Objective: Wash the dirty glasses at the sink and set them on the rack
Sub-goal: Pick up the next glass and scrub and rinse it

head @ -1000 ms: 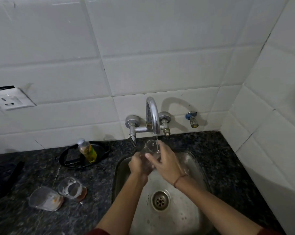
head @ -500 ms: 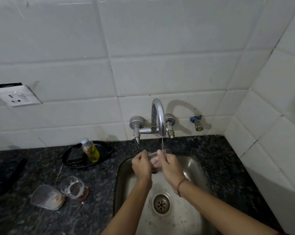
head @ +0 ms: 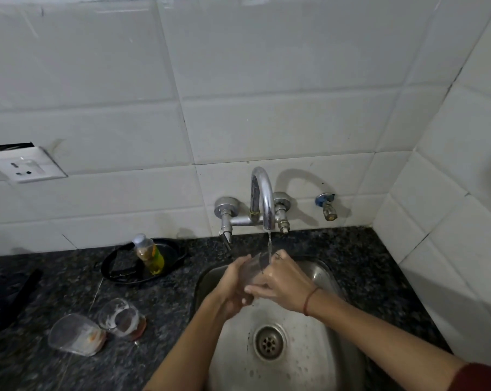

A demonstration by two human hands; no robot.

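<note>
A white tiled wall [head: 267, 80] is seen behind a dark speckled bench [head: 69, 292]. A steel sink [head: 309, 362] is set into the bench on the right side. A black pan [head: 117, 266] is placed on the bench by the wall, left of the sink, and a soap bottle [head: 150, 255] with yellow liquid is stood upright in it. A silver tap [head: 262, 198] is fixed to the wall above the sink, and a thin stream of water [head: 269, 244] is let down from it. The left hand [head: 233, 283] and the right hand [head: 286, 283] are held together over the back of the sink, right under the tap. A clear glass [head: 255, 266] is gripped between them, tilted, with its rim met by the water. The fingers of both hands are curled round the glass. Two dirty glasses are left on the bench, well left of the sink: one [head: 75, 335] is laid on its side, and the other [head: 121, 317], with white marks inside, is touching it; whether the second one is upright cannot be told. A white socket [head: 27, 165] is fixed to the wall at the far left. A round drain [head: 268, 342] is seen in the sink floor. A small blue valve [head: 327, 206] is fixed to the wall right of the tap. A red thread [head: 309, 300] is worn on the right wrist.
</note>
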